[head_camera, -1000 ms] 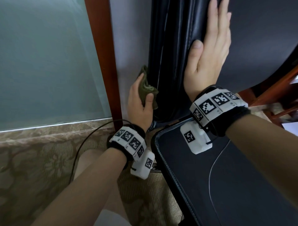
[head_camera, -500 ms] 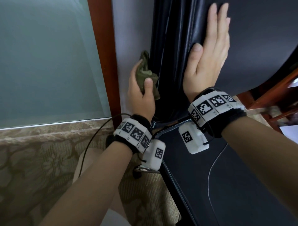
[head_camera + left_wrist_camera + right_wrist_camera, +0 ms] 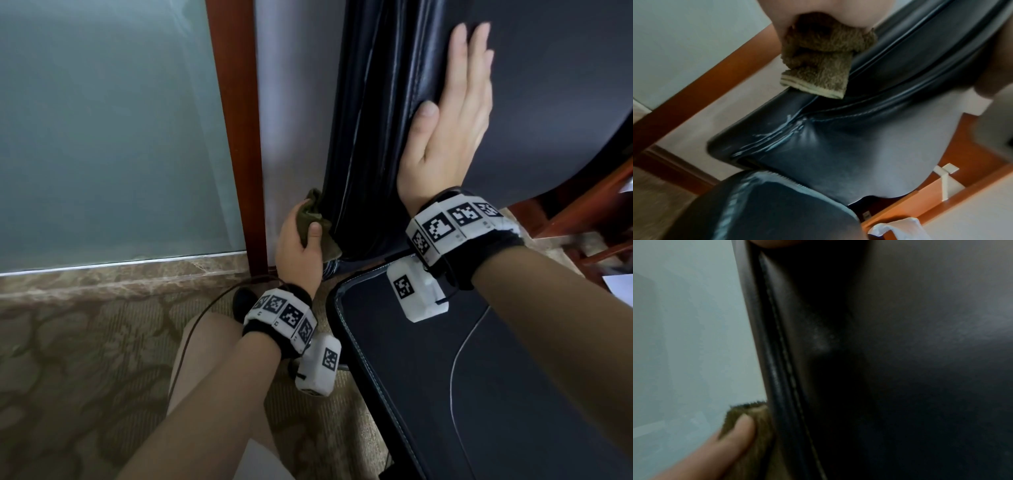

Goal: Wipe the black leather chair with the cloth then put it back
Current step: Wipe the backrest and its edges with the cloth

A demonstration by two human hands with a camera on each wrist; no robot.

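The olive-brown terry cloth (image 3: 313, 222), bunched and folded, presses against the lower side edge of the upright backrest of the black leather chair (image 3: 376, 144), above its seat.
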